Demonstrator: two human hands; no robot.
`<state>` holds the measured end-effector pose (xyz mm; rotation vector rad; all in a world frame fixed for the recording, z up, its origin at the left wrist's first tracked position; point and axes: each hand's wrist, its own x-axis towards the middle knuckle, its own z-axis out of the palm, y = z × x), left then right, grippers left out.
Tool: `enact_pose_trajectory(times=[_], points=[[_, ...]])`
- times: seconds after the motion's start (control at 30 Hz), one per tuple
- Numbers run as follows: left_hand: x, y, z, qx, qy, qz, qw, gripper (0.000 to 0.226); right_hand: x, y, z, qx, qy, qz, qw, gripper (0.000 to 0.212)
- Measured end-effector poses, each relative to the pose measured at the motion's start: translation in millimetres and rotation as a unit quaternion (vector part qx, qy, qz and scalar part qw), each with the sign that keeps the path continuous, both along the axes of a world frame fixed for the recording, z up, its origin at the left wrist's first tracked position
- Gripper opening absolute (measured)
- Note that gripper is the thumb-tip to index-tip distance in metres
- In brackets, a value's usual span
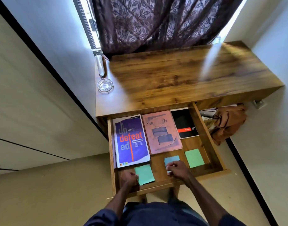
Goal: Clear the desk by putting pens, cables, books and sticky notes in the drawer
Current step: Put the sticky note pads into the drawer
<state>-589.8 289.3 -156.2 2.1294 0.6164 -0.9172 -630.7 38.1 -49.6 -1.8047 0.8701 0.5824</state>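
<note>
Already inside the drawer, in front of the books, the left green note is pinched at its edge by the left grip and the blue note by the right grip, so I think the glue may cling to the fingers and lift a note out.

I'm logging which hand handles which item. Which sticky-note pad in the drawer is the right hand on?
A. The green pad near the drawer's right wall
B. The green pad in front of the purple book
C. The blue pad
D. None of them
C: the right hand has its fingers curled over the near end of the blue pad, while the left hand holds the edge of the front-left green pad.
</note>
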Motion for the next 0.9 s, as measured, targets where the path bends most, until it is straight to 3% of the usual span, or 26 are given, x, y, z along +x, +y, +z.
enact_pose_trajectory(times=[0.63, 0.8, 0.9], points=[[-1.1, -5.3, 22.5, 0.056, -0.081, -0.058, 0.993, 0.023, 0.6, -9.6, -3.1, -0.011, -0.005, 0.044, 0.999, 0.009], [-9.1, -9.4, 32.4, 0.104, -0.161, -0.146, 0.971, 0.020, 1.9, -13.7, 1.6, 0.000, -0.007, 0.022, 1.000, 0.011], [-7.7, -26.2, 35.6, 0.064, -0.221, -0.195, 0.953, 0.016, -2.0, -17.4, 1.0, 0.012, -0.007, -0.012, 1.000, 0.013]])
